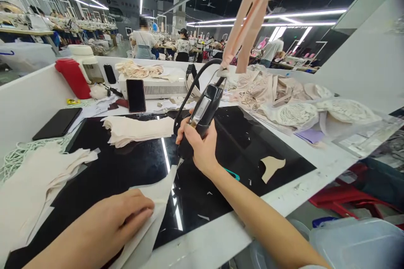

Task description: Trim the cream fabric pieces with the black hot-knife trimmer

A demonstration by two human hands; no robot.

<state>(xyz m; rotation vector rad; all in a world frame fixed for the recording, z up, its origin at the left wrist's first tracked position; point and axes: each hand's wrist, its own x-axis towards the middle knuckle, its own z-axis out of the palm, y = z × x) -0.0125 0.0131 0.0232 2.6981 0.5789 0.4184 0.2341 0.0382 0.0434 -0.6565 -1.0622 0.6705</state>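
Observation:
My right hand point(202, 141) is wrapped round a black handheld tool point(205, 107), which hangs from a pink fabric strap point(246, 21) and has a black cable. Its thin metal tip points down at the upper corner of a cream fabric piece point(158, 208). My left hand point(126, 214) rests on that piece with its fingers close together, pressing it against the glossy black board point(126, 172). A stack of cream fabric point(139, 129) lies behind, and a larger cream stack point(28, 189) is at the left.
Two phones point(136, 96) point(57, 124), a red cup point(73, 77) and a white machine point(164, 87) stand at the back and left. Lace and pink garments point(284, 92) are piled back right. A small beige piece point(272, 168) lies on the board. People work in the background.

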